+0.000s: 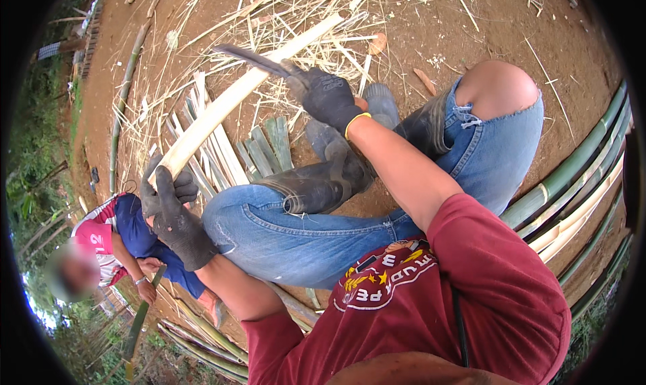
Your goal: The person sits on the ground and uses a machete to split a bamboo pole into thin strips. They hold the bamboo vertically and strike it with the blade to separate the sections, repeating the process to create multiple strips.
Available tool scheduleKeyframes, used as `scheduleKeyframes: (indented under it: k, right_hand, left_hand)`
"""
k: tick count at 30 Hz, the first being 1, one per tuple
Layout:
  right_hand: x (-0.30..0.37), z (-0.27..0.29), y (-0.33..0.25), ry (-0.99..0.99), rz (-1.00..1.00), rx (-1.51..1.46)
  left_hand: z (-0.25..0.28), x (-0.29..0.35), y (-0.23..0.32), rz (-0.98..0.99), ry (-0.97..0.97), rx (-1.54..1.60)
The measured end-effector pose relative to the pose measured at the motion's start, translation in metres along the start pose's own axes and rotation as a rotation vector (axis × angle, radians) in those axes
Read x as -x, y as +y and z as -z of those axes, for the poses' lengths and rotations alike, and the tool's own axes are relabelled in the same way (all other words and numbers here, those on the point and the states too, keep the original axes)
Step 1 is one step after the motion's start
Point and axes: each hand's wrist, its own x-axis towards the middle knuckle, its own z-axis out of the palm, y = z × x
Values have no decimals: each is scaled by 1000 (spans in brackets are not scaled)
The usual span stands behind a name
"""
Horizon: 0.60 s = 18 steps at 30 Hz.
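Note:
My left hand [176, 217], in a dark glove, is closed around the near end of a long, pale split bamboo strip [225, 106]. The strip slants up and away to the right, its far end over a pile of shavings. In my right hand [328, 97], also gloved, is a knife [250, 58] with a long dark blade. The blade lies across the strip toward its far half; the handle is mostly hidden by my fingers. Below the strip, several split bamboo slats [222, 149], pale and green, lie on the ground beside my boots.
Thin bamboo shavings [296, 21] cover the brown dirt ahead. Green bamboo poles [565, 183] lie along the right, and others [208, 344] at the lower left. At left another person [131, 237] sits holding a green bamboo piece [138, 328]. My boots [323, 176] stand near the slats.

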Motion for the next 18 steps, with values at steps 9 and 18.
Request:
scheduleKeyframes:
  k: [9,18]
  right_hand:
    - [-24,1,93,24,-478,98]
    - [-37,-3,74,42,-416,60]
  left_hand:
    - [15,-12,-22,7,11,-2]
    - [14,-13,-19,12,13,-30]
